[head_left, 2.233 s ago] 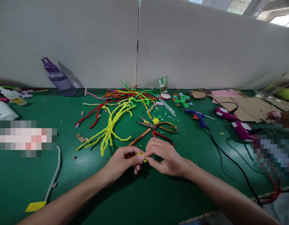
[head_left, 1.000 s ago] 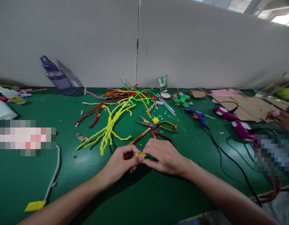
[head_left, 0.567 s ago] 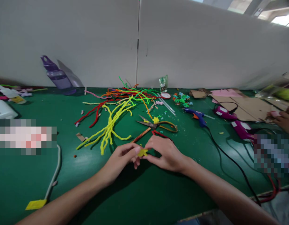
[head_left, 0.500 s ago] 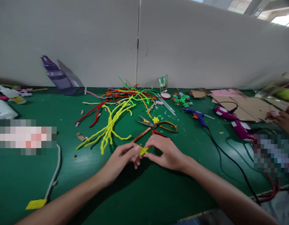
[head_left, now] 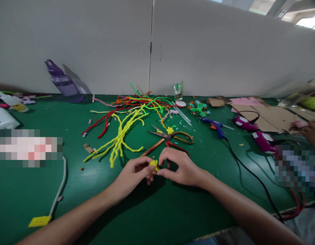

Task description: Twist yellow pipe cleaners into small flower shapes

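Observation:
My left hand [head_left: 137, 171] is closed, pinching a small yellow pipe-cleaner flower [head_left: 153, 165] between thumb and fingers. From the other side, my right hand [head_left: 180, 166] has its curved thumb and forefinger at the flower's right edge; their tips partly hide it. Just beyond my hands lie scissors [head_left: 167, 136] with blades pointing left and a brown stick [head_left: 153, 147]. A finished-looking yellow flower [head_left: 170, 130] rests by the scissors. A red-handled tool [head_left: 176, 146] is partly covered by my right hand. Long yellow pipe cleaners [head_left: 121, 136] spread out to the left.
A pile of coloured pipe cleaners [head_left: 147, 102] lies at the back. Rightward are a blue glue gun [head_left: 216, 126] with its cord, purple devices [head_left: 245, 123], cardboard [head_left: 269, 117] and another person's hand [head_left: 312, 129]. A purple bottle [head_left: 63, 83] and grey cable [head_left: 62, 187] are leftward.
The yellow flower has turned in my fingers and now shows more of its rounded petals. My right fingertips have shifted slightly at its edge. Things on the table stay put.

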{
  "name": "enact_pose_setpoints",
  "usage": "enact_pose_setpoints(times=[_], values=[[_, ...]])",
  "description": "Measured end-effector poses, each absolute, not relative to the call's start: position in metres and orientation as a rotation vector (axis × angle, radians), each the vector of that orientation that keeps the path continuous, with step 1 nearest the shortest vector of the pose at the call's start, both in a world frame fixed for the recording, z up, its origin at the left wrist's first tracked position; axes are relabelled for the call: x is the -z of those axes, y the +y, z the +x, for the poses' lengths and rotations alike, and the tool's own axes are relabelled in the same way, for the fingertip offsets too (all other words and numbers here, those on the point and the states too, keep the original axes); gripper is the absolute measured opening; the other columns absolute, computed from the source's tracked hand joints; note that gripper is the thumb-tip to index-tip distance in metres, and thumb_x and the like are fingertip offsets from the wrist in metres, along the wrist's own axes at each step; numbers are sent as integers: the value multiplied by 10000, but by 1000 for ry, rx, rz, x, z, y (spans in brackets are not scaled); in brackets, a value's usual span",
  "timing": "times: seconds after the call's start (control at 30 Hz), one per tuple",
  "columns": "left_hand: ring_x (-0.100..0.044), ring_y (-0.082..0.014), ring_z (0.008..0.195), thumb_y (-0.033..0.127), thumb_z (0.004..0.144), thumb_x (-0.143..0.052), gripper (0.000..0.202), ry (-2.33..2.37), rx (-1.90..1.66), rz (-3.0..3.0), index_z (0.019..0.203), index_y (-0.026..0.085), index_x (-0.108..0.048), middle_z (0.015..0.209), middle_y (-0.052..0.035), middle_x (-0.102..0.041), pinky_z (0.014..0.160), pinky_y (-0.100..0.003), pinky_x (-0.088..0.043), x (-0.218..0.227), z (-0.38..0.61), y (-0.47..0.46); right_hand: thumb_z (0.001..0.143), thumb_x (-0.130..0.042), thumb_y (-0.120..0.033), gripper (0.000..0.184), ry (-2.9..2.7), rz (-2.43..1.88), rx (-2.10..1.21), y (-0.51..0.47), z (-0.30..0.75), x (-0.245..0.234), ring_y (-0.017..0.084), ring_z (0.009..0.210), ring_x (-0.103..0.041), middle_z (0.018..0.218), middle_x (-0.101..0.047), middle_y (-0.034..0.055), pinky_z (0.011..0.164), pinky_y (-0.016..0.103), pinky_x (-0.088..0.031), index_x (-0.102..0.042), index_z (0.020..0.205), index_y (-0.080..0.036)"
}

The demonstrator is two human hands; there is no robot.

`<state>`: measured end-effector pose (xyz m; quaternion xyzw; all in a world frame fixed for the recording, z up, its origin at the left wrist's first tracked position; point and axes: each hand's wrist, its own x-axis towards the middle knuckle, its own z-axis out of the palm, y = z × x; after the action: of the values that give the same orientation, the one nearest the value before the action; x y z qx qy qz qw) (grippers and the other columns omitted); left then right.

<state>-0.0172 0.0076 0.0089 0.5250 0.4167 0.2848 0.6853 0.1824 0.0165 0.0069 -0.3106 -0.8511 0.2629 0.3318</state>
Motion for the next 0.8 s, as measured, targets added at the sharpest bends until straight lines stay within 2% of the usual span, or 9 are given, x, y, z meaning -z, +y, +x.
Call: enact_pose_setpoints(times=[0.07, 0.17, 0.27, 0.4, 0.53, 0.8], values=[[-533, -93, 551, 389, 765, -652, 274, 931, -634, 1179, 780, 121, -596, 612, 22, -560, 550, -227, -439, -8, -17, 8, 856, -620, -256, 129, -2157, -865, -692, 18, 184, -7, 116, 721, -561, 852, -618, 38, 614, 217, -460, -580, 942, -168], [-531, -90, 546, 391, 762, -657, 278, 929, -634, 1174, 780, 120, -598, 615, 22, -562, 539, -222, -440, -6, -16, 9, 866, -597, -206, 125, -2184, -818, -637, 20, 184, -4, 134, 780, -579, 866, -637, 49, 660, 232, -473, -605, 986, -174], [-528, -91, 539, 372, 727, -702, 275, 933, -611, 1161, 785, 120, -610, 598, 26, -564, 532, -221, -446, -5, -16, 10, 880, -567, -172, 52, -2206, -729, -573, 20, 182, -2, 137, 767, -578, 820, -644, 46, 697, 250, -472, -616, 896, -172], [-524, -91, 527, 347, 711, -729, 258, 936, -583, 1145, 750, 116, -622, 576, 24, -567, 525, -220, -448, -4, -16, 8, 872, -561, -148, 51, -2216, -700, -499, 18, 180, -2, 133, 741, -570, 780, -635, 41, 688, 248, -460, -603, 849, -165], [-532, -82, 534, 338, 766, -697, 232, 913, -646, 1080, 747, 115, -635, 599, 14, -588, 535, -208, -443, -2, -18, 7, 846, -572, -135, 43, -2212, -752, -435, 16, 178, -2, 120, 674, -538, 721, -602, 26, 634, 239, -427, -598, 814, -147], [-549, -69, 574, 285, 770, -721, 200, 873, -738, 885, 759, 102, -642, 659, -5, -607, 549, -184, -451, 2, -17, 6, 803, -607, -147, 89, -2053, -896, -502, 8, 167, 1, 74, 522, -471, 568, -506, -29, 536, 199, -370, -606, 715, -132]])
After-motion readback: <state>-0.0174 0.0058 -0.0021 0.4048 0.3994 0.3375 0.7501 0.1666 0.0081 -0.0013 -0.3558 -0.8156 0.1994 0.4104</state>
